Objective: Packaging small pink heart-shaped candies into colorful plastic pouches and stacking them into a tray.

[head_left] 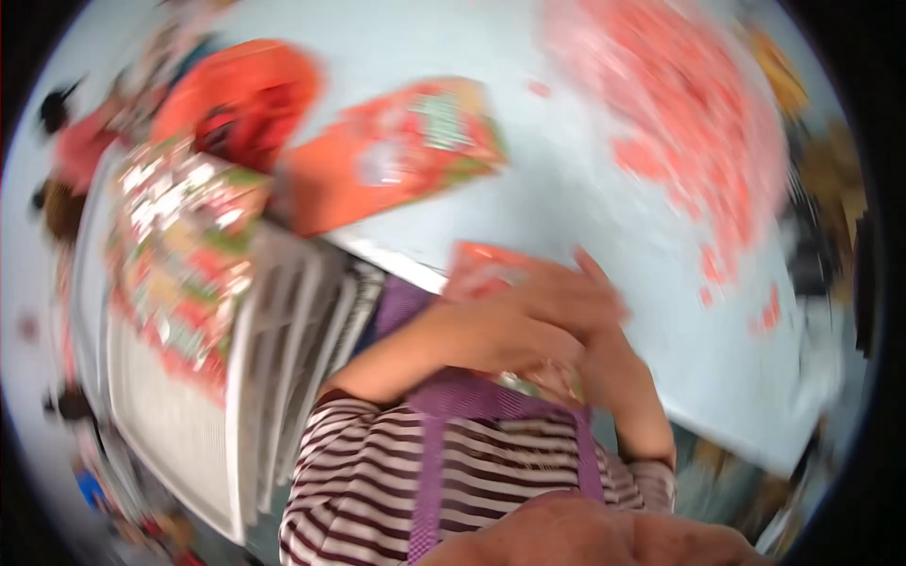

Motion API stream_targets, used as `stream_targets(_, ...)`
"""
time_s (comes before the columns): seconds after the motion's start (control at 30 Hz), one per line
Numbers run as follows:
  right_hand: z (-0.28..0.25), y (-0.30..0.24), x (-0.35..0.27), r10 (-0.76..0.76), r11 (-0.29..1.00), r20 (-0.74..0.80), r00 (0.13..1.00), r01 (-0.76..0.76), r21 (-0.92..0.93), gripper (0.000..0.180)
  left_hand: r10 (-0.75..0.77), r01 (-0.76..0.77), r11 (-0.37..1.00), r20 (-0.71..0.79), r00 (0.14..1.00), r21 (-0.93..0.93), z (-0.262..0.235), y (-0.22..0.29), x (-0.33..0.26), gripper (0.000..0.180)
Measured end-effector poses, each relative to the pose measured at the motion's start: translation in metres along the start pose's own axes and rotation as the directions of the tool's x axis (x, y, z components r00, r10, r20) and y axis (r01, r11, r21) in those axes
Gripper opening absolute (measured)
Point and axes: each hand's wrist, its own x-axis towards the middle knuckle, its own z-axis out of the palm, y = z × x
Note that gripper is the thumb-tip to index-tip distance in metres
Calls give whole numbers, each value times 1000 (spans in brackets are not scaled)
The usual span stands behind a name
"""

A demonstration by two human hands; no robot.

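Red snack packet (481, 269) being held in both hands at the pale blue tabletop (585, 217) edge.
The left hand (528, 325) and right hand (590, 354) are overlapping on the packet, but blur is hiding whether either grip is pinching it. A larger red packet (392, 151) is lying at 11 o'clock, a white crate (203, 415) at 9 o'clock.

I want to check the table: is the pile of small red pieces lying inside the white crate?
No, the red pieces are spread loose on the pale table, well apart from the white crate.
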Motion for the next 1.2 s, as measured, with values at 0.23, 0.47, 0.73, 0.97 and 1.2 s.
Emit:
stream_targets(0.23, -22, -15, -9, -204, 831, 204, 957, 280, -480, 23, -182, 184, 971, 26, 983, -153, -17, 16, -13, 17)
stream_targets(0.47, -16, -18, 7, -391, 910, -106, 914, 367, -193, 28, -136, 74, 968, -254, 958, -239, -25, 35, -27, 8)
stream_targets(0.73, 5, 11, 60, -43, 754, 81, 996, -21, 657, 38, -164, -160, 869, -577, 800, -469, -32, 54, -38, 1)
stream_targets(0.97, -5, 22, 61, 120, 778, -167, 979, 11, 628, 4, -466, -41, 814, -695, 548, -579, -30, 49, -49, 45)
stream_targets(1.2, -2, 22, 62, -97, 943, -398, 912, 212, 256, 6, -488, 531, 817, -761, 428, -226, -14, 63, -57, 40)
